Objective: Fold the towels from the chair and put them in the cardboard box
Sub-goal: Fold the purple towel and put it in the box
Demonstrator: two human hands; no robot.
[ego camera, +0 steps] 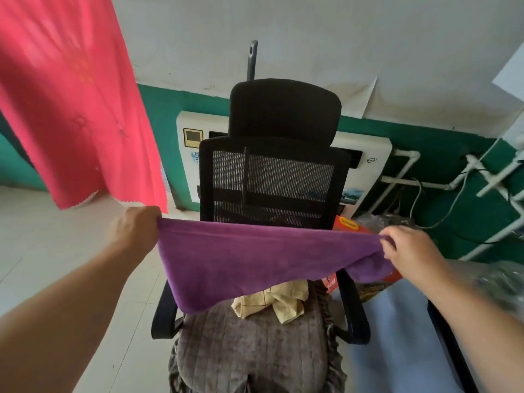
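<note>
A purple towel (249,262) hangs stretched in the air above the seat of a black mesh office chair (272,177). My left hand (136,228) pinches its left top corner. My right hand (408,251) pinches its right top corner, where the cloth bunches. The towel's lower edge droops toward the seat. A crumpled pale yellow towel (278,303) lies on the grey seat cushion (255,350), partly hidden by the purple one. A red-orange cardboard box (354,225) shows behind the chair's right armrest, mostly hidden.
A pink cloth (73,97) hangs at the upper left. A white heater unit (365,163) stands against the green wall behind the chair. White pipes (402,177) run at the right. A light blue surface (397,336) lies at the lower right.
</note>
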